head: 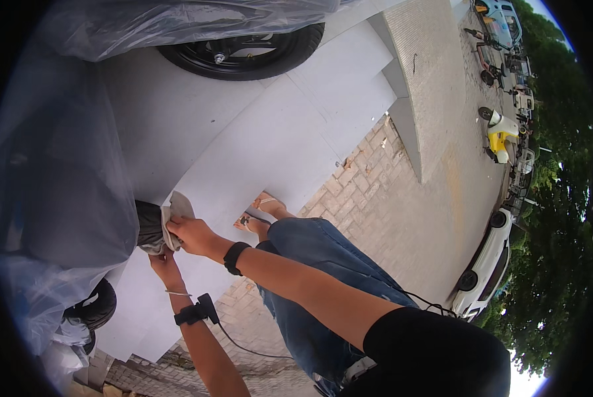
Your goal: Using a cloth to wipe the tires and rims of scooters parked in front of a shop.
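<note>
My right hand [194,235] pinches the turned edge of a beige-grey cloth [180,208]. Just below it in the picture, my left hand [166,263] has its fingers on the lower side of the same cloth. The cloth surrounds the end of a dark, creased piece [149,223], perhaps fabric, that sticks out from a large bulk wrapped in clear plastic sheeting [78,198]. What lies under the plastic is blurred. Each wrist wears a black band, and a bracelet circles the left one.
A black-tyred wheel [247,62] shows under more plastic at the top, another tyre [98,302] at lower left. Smooth grey-white slabs [276,129] meet brick paving [346,198] and a ramp [425,74]. A yellow scooter [502,136] and white car [485,273] stand beyond. A cable [247,350] runs from my left wrist.
</note>
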`<state>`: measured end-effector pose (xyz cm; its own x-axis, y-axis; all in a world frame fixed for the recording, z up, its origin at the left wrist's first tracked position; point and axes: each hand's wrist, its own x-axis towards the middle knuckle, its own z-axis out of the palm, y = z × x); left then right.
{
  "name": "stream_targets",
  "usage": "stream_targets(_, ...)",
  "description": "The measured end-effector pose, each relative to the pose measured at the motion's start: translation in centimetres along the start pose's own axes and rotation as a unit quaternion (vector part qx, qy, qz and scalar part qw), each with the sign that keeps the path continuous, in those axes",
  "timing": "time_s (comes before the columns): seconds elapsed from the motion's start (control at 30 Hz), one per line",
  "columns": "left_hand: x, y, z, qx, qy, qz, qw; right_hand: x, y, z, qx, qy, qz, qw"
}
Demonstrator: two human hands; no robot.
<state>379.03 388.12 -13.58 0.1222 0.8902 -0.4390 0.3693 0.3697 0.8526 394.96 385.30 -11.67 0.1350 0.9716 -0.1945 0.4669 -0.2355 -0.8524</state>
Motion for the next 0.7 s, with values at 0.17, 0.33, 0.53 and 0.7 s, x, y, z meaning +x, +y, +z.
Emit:
stream_targets(0.17,-2.1,7.2,0.0,-0.245,0.076,0.002,0.966,0.2,-4.4,-3.5,0.049,0.118,-0.144,0.981)
stream_targets(0.33,0.0,9.9,0.2,0.009,0.15,0.077,0.986,3.8,-6.0,-4.6,-0.007,0.135,-0.191,0.972)
stream_targets(0.53,-0.3,5.8,0.3,0.004,0.155,0.043,0.987,2.6,-3.8,-1.6,0.028,0.007,-0.118,0.993)
stream_targets(0.7,-0.6,1.6,0.5,0.031,0.087,-0.003,0.996,1.3,-2.0,-0.4,-0.062,0.016,-0.139,0.988)
